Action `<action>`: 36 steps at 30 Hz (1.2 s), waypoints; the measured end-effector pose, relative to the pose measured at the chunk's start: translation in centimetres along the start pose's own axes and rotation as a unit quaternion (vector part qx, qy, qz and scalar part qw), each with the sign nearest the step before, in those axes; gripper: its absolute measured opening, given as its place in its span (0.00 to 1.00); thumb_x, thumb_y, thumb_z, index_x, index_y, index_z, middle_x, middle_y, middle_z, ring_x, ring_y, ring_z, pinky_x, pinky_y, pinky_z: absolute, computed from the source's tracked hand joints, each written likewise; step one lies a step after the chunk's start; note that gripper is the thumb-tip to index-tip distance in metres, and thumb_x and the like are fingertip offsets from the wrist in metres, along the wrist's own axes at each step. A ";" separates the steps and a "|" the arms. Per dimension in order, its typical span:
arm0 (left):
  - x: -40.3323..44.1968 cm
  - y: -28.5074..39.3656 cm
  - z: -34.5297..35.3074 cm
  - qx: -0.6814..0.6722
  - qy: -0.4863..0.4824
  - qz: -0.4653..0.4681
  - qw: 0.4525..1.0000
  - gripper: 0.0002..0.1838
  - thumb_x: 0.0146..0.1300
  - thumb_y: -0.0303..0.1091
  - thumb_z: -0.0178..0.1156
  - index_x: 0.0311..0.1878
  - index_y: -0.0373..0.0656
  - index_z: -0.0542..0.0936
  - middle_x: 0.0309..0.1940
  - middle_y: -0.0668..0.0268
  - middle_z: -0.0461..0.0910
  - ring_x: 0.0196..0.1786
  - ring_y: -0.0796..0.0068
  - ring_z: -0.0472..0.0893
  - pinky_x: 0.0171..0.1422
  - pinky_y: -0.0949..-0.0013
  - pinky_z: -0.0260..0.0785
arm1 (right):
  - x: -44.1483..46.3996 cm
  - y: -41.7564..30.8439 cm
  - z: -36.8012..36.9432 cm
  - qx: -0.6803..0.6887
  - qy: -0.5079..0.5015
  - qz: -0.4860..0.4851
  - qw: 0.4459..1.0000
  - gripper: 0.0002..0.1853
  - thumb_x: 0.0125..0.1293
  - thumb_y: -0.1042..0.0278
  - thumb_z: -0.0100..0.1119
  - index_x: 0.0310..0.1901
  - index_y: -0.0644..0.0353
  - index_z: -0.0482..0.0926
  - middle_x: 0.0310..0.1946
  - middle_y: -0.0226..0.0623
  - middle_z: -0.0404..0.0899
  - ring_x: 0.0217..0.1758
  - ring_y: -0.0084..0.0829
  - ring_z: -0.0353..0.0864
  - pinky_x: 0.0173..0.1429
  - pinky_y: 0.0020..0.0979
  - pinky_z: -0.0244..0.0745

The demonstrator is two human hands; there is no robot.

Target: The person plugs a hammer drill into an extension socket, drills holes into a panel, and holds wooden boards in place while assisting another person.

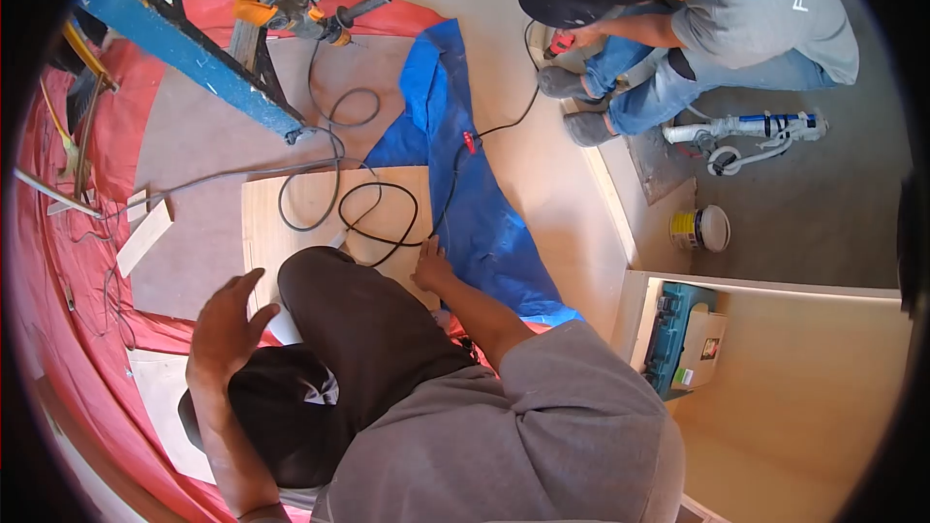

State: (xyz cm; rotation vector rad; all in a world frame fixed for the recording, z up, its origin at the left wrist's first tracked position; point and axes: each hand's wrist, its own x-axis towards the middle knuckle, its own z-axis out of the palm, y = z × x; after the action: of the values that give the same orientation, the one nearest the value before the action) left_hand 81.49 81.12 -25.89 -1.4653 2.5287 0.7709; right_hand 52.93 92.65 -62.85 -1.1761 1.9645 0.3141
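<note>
My left hand (225,324) is raised at the left beside my knee, its fingers apart and nothing in them. My right hand (431,264) rests at the right edge of a pale wooden panel (281,199), fingers stretched out next to a black cable (392,186). The cable lies in loops over the panel. Right beside that hand, a blue tarp (484,232) runs along the panel's edge. My bent knee in dark trousers covers the panel's near part. A small red piece (470,142) sits on the cable above the tarp.
A co-worker (678,39) sits at the upper right, holding a red tool (559,43). An orange rotary hammer (281,0) and a blue ladder leg (194,58) stand at the upper left. A teal tool case (668,339) and white bucket (712,229) are at right. Red sheeting (87,281) lies left.
</note>
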 end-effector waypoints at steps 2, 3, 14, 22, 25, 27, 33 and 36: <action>-0.1 0.8 -0.4 -0.079 -0.053 -0.039 0.995 0.27 0.59 0.34 0.64 0.61 0.37 0.71 0.51 0.48 0.77 0.54 0.46 0.77 0.58 0.53 0.69 | -0.4 -0.4 -0.5 -0.008 -0.005 0.011 1.000 0.55 0.61 0.50 0.63 0.73 0.67 0.33 0.75 0.56 0.29 0.76 0.58 0.44 0.72 0.46 0.57; -0.4 0.2 0.2 -0.045 0.004 0.022 0.999 0.27 0.59 0.33 0.64 0.61 0.37 0.71 0.51 0.48 0.77 0.53 0.47 0.77 0.57 0.53 0.69 | -0.4 -0.4 -0.4 -0.009 -0.001 0.010 1.000 0.55 0.61 0.50 0.63 0.73 0.67 0.33 0.75 0.56 0.29 0.76 0.58 0.44 0.72 0.45 0.57; -0.4 -0.2 0.7 -0.017 0.016 0.032 0.999 0.28 0.57 0.33 0.65 0.61 0.36 0.71 0.48 0.48 0.77 0.52 0.47 0.77 0.56 0.54 0.69 | -0.6 -0.7 1.5 -0.161 0.103 -0.061 0.980 0.47 0.64 0.48 0.55 0.73 0.66 0.43 0.75 0.58 0.36 0.76 0.60 0.43 0.70 0.64 0.49; -0.6 1.1 0.1 -0.036 -0.035 0.001 0.999 0.30 0.56 0.30 0.66 0.63 0.37 0.69 0.55 0.50 0.75 0.58 0.49 0.74 0.61 0.56 0.67 | -1.3 -1.0 4.1 -0.077 0.066 -0.121 0.988 0.38 0.69 0.45 0.41 0.72 0.63 0.51 0.73 0.64 0.38 0.76 0.62 0.44 0.69 0.59 0.56; -0.6 0.9 0.3 -0.040 -0.032 0.013 0.999 0.31 0.56 0.30 0.66 0.63 0.37 0.69 0.55 0.50 0.75 0.58 0.49 0.74 0.62 0.56 0.67 | -0.5 -0.8 4.3 -0.084 0.055 -0.122 0.987 0.38 0.69 0.45 0.41 0.72 0.65 0.51 0.73 0.66 0.37 0.75 0.64 0.44 0.68 0.57 0.59; -0.4 0.8 0.4 -0.039 -0.035 0.009 0.999 0.31 0.55 0.30 0.66 0.63 0.38 0.69 0.55 0.51 0.75 0.58 0.49 0.74 0.62 0.56 0.66 | -0.4 -1.0 4.0 -0.089 0.038 -0.118 0.988 0.38 0.69 0.45 0.41 0.72 0.65 0.51 0.73 0.67 0.36 0.75 0.65 0.44 0.67 0.57 0.60; -0.3 0.4 1.2 0.002 -0.008 0.040 0.999 0.30 0.53 0.28 0.68 0.61 0.38 0.70 0.49 0.51 0.78 0.54 0.52 0.76 0.61 0.55 0.65 | -0.9 -1.1 3.5 -0.081 0.020 -0.123 0.989 0.38 0.70 0.46 0.41 0.72 0.66 0.49 0.73 0.68 0.35 0.75 0.66 0.44 0.69 0.56 0.59; -0.1 0.5 1.4 0.010 -0.032 0.018 0.999 0.31 0.53 0.29 0.68 0.62 0.41 0.70 0.53 0.52 0.76 0.55 0.50 0.74 0.60 0.56 0.66 | -0.6 -1.0 3.4 -0.092 0.009 -0.126 0.988 0.39 0.70 0.45 0.41 0.72 0.66 0.48 0.73 0.68 0.34 0.75 0.66 0.43 0.69 0.55 0.58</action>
State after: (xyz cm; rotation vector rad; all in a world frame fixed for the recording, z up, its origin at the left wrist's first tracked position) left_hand 80.97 82.07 -26.85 -1.3692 2.5158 0.7812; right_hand 55.61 94.41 -64.40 -1.5335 1.8044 0.3584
